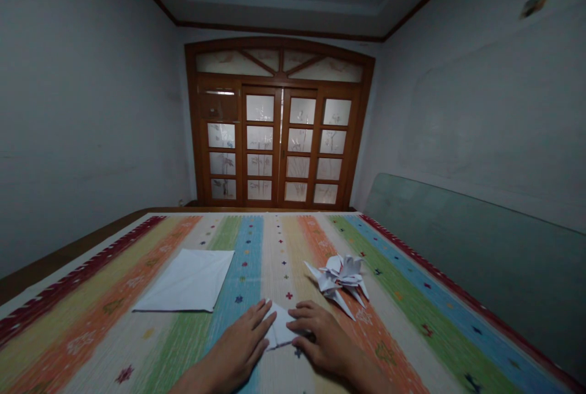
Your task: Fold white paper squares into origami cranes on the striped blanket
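A small folded piece of white paper [278, 328] lies on the table in front of me, with crease lines across it. My left hand [245, 339] rests along its left side, fingers stretched out and flat, their tips on the paper. At the right side, my right hand [323, 333] has bent fingers on top of the paper and its thumb at the lower edge, holding it. Parts of the paper are hidden under both hands. Right of the hands sits a cluster of folded paper cranes [341, 275], with pointed wings and tails.
A stack of flat white paper sheets [187, 281] lies to the left. Beneath everything is a striped, multicoloured tablecloth [220, 369]. A pale green panel [458, 247] stands along the right side of the table. Wooden doors with glass panes [279, 143] close the far end.
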{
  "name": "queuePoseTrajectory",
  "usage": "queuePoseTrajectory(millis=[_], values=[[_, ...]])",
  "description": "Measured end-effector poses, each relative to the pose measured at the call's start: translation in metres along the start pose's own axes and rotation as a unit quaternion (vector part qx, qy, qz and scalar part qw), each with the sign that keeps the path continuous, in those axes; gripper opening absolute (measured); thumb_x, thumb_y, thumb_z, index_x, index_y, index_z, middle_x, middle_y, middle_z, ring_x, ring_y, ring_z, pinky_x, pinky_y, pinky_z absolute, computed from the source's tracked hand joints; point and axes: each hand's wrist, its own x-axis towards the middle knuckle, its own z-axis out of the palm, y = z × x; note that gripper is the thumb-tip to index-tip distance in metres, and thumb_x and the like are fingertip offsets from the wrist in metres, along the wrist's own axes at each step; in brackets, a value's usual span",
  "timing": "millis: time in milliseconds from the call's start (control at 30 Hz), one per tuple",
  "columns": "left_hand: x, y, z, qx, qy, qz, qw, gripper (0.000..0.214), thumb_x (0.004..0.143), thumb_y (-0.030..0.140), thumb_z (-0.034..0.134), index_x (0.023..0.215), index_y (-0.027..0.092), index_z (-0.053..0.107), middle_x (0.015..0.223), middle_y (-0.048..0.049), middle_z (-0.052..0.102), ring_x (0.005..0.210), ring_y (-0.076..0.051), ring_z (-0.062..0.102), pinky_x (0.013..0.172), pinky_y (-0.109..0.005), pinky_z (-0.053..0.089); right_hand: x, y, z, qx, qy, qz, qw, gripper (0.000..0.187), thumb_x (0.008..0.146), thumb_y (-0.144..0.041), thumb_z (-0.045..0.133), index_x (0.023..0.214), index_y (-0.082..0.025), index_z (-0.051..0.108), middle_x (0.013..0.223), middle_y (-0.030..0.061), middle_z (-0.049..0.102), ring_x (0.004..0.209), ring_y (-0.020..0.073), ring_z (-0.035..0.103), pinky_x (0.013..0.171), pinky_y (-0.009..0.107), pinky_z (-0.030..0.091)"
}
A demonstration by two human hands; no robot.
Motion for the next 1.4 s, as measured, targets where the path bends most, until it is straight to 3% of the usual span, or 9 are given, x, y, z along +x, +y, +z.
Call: queuePoseTrajectory(millis=[200, 400, 533, 767, 967, 1167, 1400], values=[[-0.002, -0.001, 0.002, -0.014, -0.024, -0.028, 0.999, 0.069, 0.099, 0.035, 0.061, 0.158, 0.037, 0.025, 0.165, -0.0064, 0.029, 0.149, -0.03, 0.033, 0.119, -0.052, 0.036, 0.001, 0.004, 0.0, -0.005, -0.003, 0.001, 1.0, 0.027, 0.085, -0.02, 0.071, 0.109, -0.027, 0.079, 0.118, 0.0107, 0.076, 0.115, 0.0307, 0.065, 0.1, 0.048, 0.053], [0.005, 0.004, -0.001, -0.051, 0.011, -0.046, 0.998, 0.052, 0.095, 0.036, 0.064, 0.146, 0.031, 0.053, 0.154, -0.0089, 0.05, 0.142, -0.029, 0.047, 0.116, -0.048, 0.041, 0.002, 0.002, 0.003, -0.003, 0.027, -0.021, 0.999, 0.018, 0.09, -0.021, 0.066, 0.102, -0.023, 0.079, 0.105, 0.0101, 0.077, 0.102, 0.0247, 0.069, 0.091, 0.039, 0.056], [0.008, 0.008, -0.004, -0.075, 0.029, -0.068, 0.994, 0.044, 0.095, 0.037, 0.064, 0.138, 0.03, 0.062, 0.147, -0.0092, 0.058, 0.137, -0.029, 0.053, 0.114, -0.049, 0.044, 0.001, 0.002, 0.005, -0.001, 0.03, -0.032, 0.999, 0.018, 0.092, -0.021, 0.062, 0.101, -0.022, 0.077, 0.103, 0.0093, 0.077, 0.097, 0.0232, 0.07, 0.088, 0.037, 0.055], [0.007, 0.01, -0.001, -0.059, 0.05, -0.074, 0.994, 0.042, 0.09, 0.026, 0.065, 0.132, 0.029, 0.066, 0.145, -0.0085, 0.061, 0.135, -0.028, 0.056, 0.113, -0.047, 0.046, 0.0, 0.004, 0.005, -0.008, 0.032, -0.031, 0.999, 0.017, 0.09, -0.019, 0.062, 0.098, -0.022, 0.077, 0.103, 0.0093, 0.076, 0.097, 0.0232, 0.07, 0.088, 0.035, 0.055], [0.013, 0.027, -0.014, 0.022, 0.016, -0.036, 0.999, 0.039, 0.096, 0.018, 0.051, 0.132, 0.026, 0.064, 0.143, -0.0105, 0.062, 0.132, -0.027, 0.058, 0.11, -0.043, 0.05, 0.002, 0.001, 0.006, -0.022, 0.028, -0.015, 0.999, 0.022, 0.093, -0.017, 0.056, 0.097, -0.021, 0.077, 0.102, 0.0096, 0.076, 0.097, 0.0228, 0.07, 0.088, 0.034, 0.055], [0.016, 0.031, -0.012, 0.081, 0.017, -0.001, 0.997, 0.053, 0.082, 0.007, 0.059, 0.131, 0.026, 0.06, 0.134, -0.0101, 0.066, 0.121, -0.03, 0.064, 0.102, -0.043, 0.055, 0.003, -0.004, 0.008, -0.023, 0.023, -0.012, 0.999, 0.023, 0.091, -0.013, 0.056, 0.097, -0.018, 0.077, 0.1, 0.0099, 0.076, 0.096, 0.0224, 0.07, 0.088, 0.033, 0.055], [0.022, 0.038, -0.013, 0.114, 0.02, -0.047, 0.992, 0.048, 0.082, -0.005, 0.054, 0.12, 0.023, 0.064, 0.119, -0.0076, 0.072, 0.106, -0.027, 0.068, 0.089, -0.038, 0.059, 0.005, -0.004, 0.015, 0.025, 0.022, -0.023, 0.999, 0.017, 0.093, -0.018, 0.061, 0.096, -0.019, 0.077, 0.1, 0.0099, 0.076, 0.095, 0.0224, 0.07, 0.088, 0.033, 0.054]])
